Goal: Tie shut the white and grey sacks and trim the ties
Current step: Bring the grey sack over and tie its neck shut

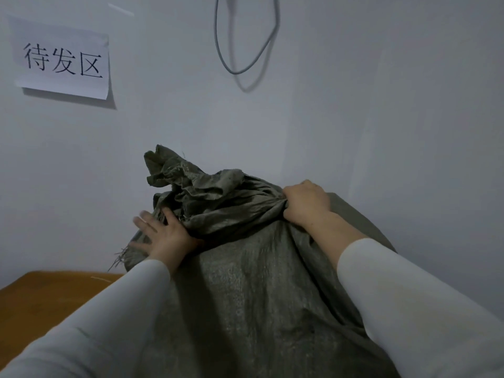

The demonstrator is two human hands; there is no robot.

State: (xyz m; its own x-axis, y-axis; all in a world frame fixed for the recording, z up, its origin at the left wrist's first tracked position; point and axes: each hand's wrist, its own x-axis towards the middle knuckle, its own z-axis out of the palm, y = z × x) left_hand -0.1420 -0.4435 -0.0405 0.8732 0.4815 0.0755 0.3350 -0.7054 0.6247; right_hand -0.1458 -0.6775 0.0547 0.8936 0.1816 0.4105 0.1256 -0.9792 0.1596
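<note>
- While the grey sack (259, 282) stands full beneath both forearms, nearest the wearer, its body fills the space between the two pale sleeves (109, 317). Count: one grey sack; no white sack is in view.
- Left hand (161, 236): fingers spread and straight, palm pressed flat on the sack's shoulder, just below the loose cloth. Judged purpose: to hold the load down and steady while the mouth is drawn in.
- Right hand (305, 203): fingers curled round a bunch of fabric, gripping it tight; creases run from this grip toward the left hand. Judged purpose: to gather the opening into a neck fit for tying.
- Sack mouth (201, 192): crumpled and frayed, it rises between the hands and just beyond them, not yet closed. Count of ties seen: none; of cutting tools seen: none. Tying and trimming are judged outstanding.
- Wooden surface (54, 293): one, to the left of the left hand, below it.
- Wall (381, 105), beyond both hands: it bears one paper sign (62, 58) with three printed characters, far above the left hand, and one grey cable loop (245, 50) hanging above the sack mouth.
</note>
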